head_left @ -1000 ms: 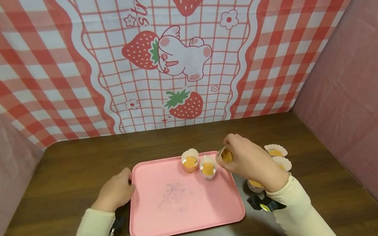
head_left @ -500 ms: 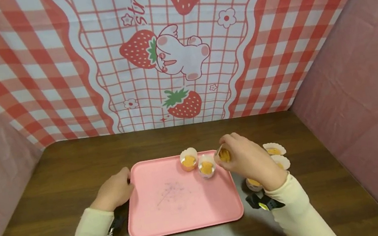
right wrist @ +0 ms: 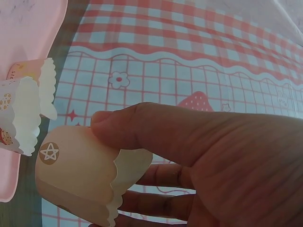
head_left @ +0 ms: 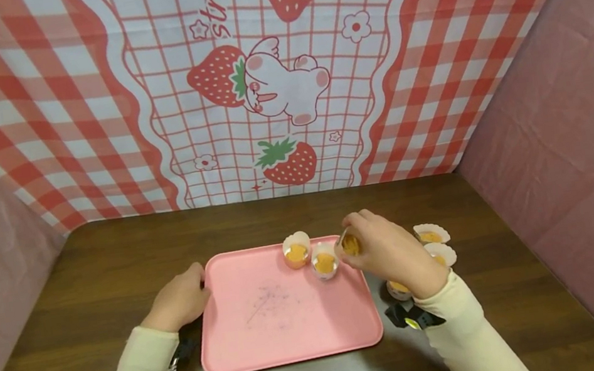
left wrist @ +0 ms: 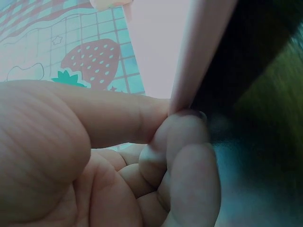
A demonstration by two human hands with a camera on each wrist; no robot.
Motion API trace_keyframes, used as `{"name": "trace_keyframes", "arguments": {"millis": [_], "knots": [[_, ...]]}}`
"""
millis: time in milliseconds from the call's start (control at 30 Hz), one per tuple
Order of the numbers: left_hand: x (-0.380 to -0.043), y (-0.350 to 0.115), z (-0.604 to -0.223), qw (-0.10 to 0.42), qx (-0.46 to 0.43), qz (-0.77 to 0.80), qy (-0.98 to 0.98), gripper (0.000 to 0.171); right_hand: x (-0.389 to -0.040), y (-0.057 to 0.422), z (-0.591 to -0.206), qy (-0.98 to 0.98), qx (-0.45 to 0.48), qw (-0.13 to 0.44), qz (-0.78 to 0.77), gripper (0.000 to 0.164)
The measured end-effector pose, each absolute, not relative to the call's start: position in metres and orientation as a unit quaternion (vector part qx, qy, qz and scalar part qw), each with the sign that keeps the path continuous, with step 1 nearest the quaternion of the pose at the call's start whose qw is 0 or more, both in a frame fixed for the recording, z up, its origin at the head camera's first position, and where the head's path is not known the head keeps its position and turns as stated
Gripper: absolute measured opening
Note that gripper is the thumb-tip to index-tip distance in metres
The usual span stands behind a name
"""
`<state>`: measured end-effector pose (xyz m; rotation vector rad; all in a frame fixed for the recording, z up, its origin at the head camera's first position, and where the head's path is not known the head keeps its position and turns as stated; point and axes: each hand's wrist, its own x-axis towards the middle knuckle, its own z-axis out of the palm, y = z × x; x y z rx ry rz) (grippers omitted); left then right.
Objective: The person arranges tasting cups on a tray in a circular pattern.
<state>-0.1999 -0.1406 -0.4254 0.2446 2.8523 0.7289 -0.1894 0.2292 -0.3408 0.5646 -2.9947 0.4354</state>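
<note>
My left hand point(head_left: 179, 300) pinches the left rim of a pink tray point(head_left: 290, 338); the left wrist view has thumb and fingertips meeting at the tray's edge. Over the tray's far right corner, my right hand point(head_left: 388, 249) holds a cupcake point(head_left: 350, 244) in a paper cup, its yellow-orange top partly showing. In the right wrist view this paper cup point(right wrist: 78, 163) is pale, tilted, star-printed and scallop-edged, with thumb on one side and fingers on the other. Two more cupcakes, one farther back point(head_left: 297, 255) and one nearer point(head_left: 324, 262), stand on the tray close beside it.
Right of the tray, three cupcakes are on the wooden table point(head_left: 113, 256): one at the back point(head_left: 431, 233), one in the middle point(head_left: 440, 254), and one nearer point(head_left: 399, 288), partly hidden by my right forearm. A strawberry-print cloth point(head_left: 285, 98) hangs behind the table.
My right hand shifts very slightly left with the cupcake. My left hand stays at the tray's rim, and the head view has moved a little.
</note>
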Motion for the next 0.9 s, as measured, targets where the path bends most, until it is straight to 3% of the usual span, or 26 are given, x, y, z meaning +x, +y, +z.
{"name": "trace_keyframes", "arguments": {"millis": [900], "knots": [[-0.1972, -0.1386, -0.4232, 0.098, 0.083, 0.245, 0.961, 0.014, -0.1843, 0.2270, -0.3396, -0.965, 0.210, 0.046, 0.148, 0.044]]}}
